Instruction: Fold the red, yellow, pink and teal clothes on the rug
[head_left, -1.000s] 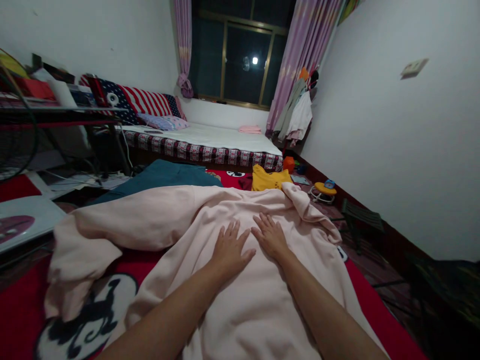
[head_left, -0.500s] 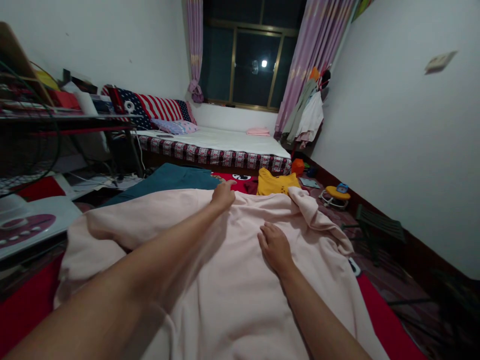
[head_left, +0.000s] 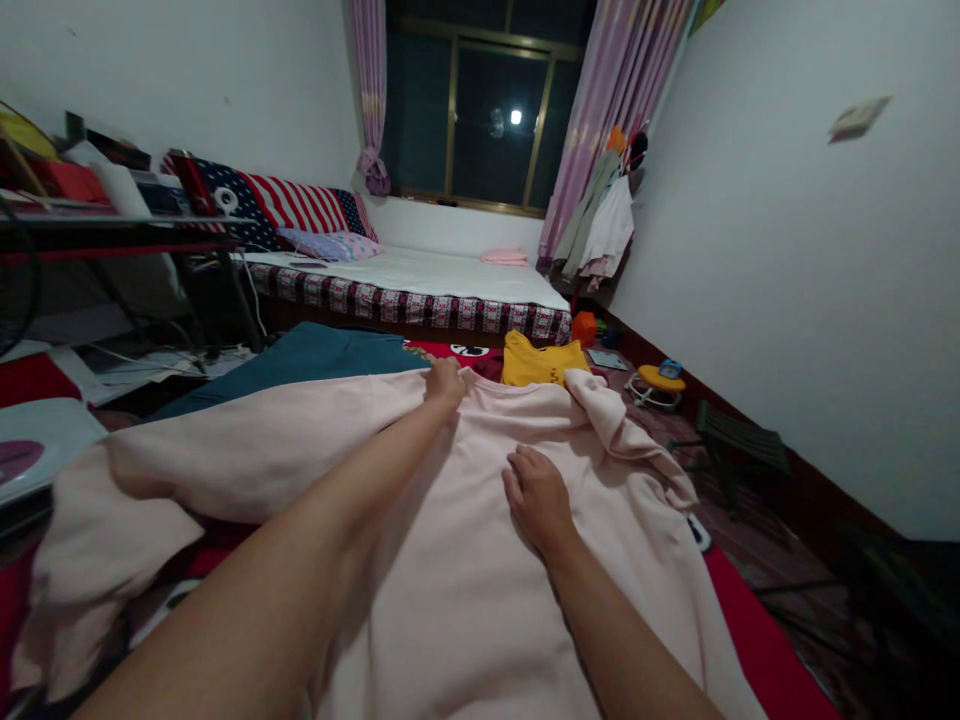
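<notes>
A pale pink long-sleeved sweatshirt lies spread out in front of me, its neckline away from me. My left hand is closed on the cloth at the shoulder, by the left end of the neckline. Resting palm down on the chest of the sweatshirt is my right hand, with its fingers loosely stretched and the thumb apart. One sleeve reaches out to the left under my left forearm. The other sleeve is bunched up on the right side.
Beyond the neckline lie a teal garment and a yellow garment on a red patterned cloth. A bed stands under the window. At the right are a yellow stool and a dark folding stool; a cluttered desk is at the left.
My left hand has closed on the cloth by the neckline. The left sleeve has shifted outward to the left and lies straighter. My right hand stays on the chest; the view has turned slightly right.
</notes>
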